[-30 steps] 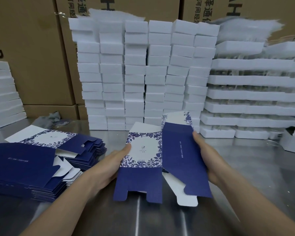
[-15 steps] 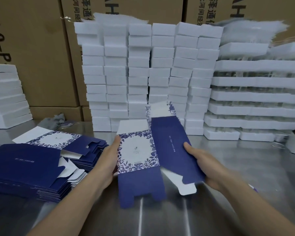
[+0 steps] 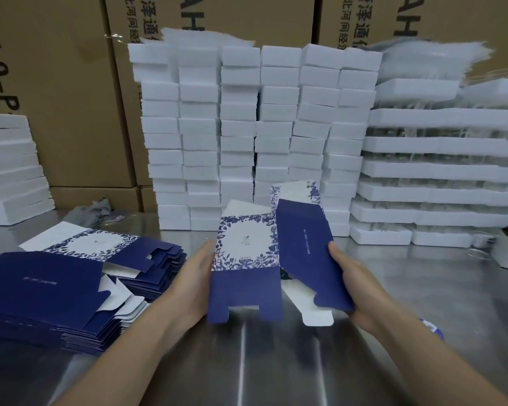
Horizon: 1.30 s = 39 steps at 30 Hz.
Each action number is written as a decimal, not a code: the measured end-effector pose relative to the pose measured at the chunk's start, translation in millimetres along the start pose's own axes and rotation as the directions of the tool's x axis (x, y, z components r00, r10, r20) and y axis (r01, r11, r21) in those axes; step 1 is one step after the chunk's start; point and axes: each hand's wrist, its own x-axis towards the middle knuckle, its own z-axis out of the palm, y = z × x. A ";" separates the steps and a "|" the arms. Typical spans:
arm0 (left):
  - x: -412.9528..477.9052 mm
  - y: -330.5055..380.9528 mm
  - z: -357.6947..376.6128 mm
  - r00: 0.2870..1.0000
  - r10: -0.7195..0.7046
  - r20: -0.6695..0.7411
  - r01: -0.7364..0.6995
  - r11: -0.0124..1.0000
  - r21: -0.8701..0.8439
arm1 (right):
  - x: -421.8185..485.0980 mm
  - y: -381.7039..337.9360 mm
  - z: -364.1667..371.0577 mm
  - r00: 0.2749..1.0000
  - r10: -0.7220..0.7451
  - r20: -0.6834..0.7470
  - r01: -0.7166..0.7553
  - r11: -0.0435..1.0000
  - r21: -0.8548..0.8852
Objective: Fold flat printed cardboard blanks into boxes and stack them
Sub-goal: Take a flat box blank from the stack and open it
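Ranged along the rear: three tall brown cartons (image 3: 71,98), printed in black. Spread beneath everything: one steel bench (image 3: 276,361), bare and reflective in the near centre and to the right. Stacked on its far side: six columns of white foam blocks (image 3: 238,133), flanked on the right by one stack of long white foam trays (image 3: 440,168) and at the left edge by one further stack of foam slabs (image 3: 9,171). Laid at near left: two overlapping piles of flat blanks (image 3: 56,288), navy faces and one floral panel uppermost, right-hand edges just beside the left forearm. Held upright over the bench centre, just in front of the foam columns: one blank (image 3: 244,250), partly opened, floral panel facing the camera, navy panel angled away to the right, notched lower flaps low over the steel; contact with the bench not discernible. Gripped at its two outer edges: left hand (image 3: 194,282) clasped along the floral panel, thumb forward, fingers hidden behind; right hand (image 3: 352,288) pinching the navy panel, thumb on the face. Crumpled behind the piles: one grey cloth (image 3: 100,209).
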 end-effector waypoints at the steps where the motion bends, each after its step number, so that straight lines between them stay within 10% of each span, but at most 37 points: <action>1: -2.1 1.9 1.1 1.000 -0.011 -0.004 0.010 0.997 -0.073 | -1.2 0.2 2.6 1.000 0.008 0.002 -0.008 1.000 0.024; 7: -8.2 4.6 8.7 0.991 0.133 -0.010 -0.133 0.971 -0.201 | 0.0 6.1 14.6 0.994 0.004 -0.106 0.010 0.991 0.132; 22: -23.6 -26.6 43.0 0.808 0.589 -0.011 -0.481 0.671 0.564 | -20.8 17.7 29.6 0.955 -0.207 0.214 0.244 0.956 -0.166; 27: -25.9 -25.6 38.6 0.749 0.663 -0.008 -0.490 0.562 0.667 | -6.1 32.3 27.2 0.928 -0.374 -0.008 0.358 0.893 -0.273; 30: -21.9 -25.4 31.3 0.703 0.706 -0.081 -0.482 0.557 0.677 | 0.0 35.2 18.4 0.808 -0.563 -0.175 0.476 0.798 -0.370; 39: -22.3 -27.1 24.5 0.730 0.667 0.145 -0.388 0.231 0.893 | -3.0 35.1 15.0 0.607 -0.790 0.081 0.597 0.387 -0.702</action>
